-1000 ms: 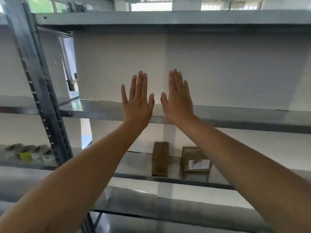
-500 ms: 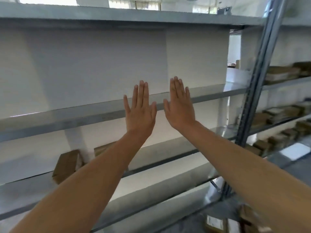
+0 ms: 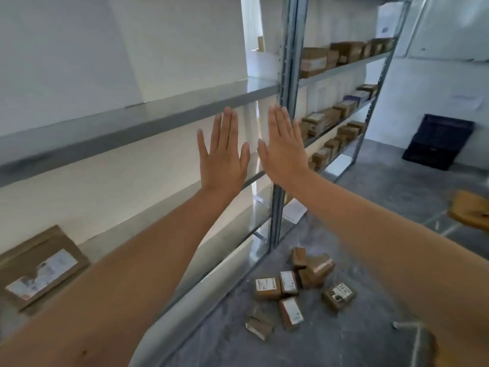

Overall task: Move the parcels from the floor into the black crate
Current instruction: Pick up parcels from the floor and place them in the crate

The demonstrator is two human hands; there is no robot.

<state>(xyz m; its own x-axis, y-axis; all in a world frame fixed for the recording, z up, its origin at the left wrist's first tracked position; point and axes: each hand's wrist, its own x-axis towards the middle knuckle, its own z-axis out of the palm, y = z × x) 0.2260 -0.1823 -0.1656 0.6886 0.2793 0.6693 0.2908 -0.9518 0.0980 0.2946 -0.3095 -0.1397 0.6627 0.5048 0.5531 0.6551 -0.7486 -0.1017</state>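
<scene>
Several small brown cardboard parcels (image 3: 296, 290) with white labels lie in a loose heap on the grey concrete floor, beside the foot of a shelf post. The black crate (image 3: 439, 145) leans against the white wall at the far right. My left hand (image 3: 223, 157) and my right hand (image 3: 283, 152) are held up flat in front of me at shelf height, fingers straight and apart, holding nothing. Both hands are well above the parcels and far from the crate.
A grey metal shelf rack (image 3: 287, 107) runs along the left, its further bays filled with brown boxes (image 3: 330, 117). One labelled parcel (image 3: 39, 268) lies on a lower shelf at left. A wooden stool (image 3: 468, 211) stands at the right edge. A white paper (image 3: 293, 211) lies by the post.
My view has swung to the right, bringing the floor parcels, the stocked shelves and the black crate into sight. Both hands have kept the same raised, flat pose.
</scene>
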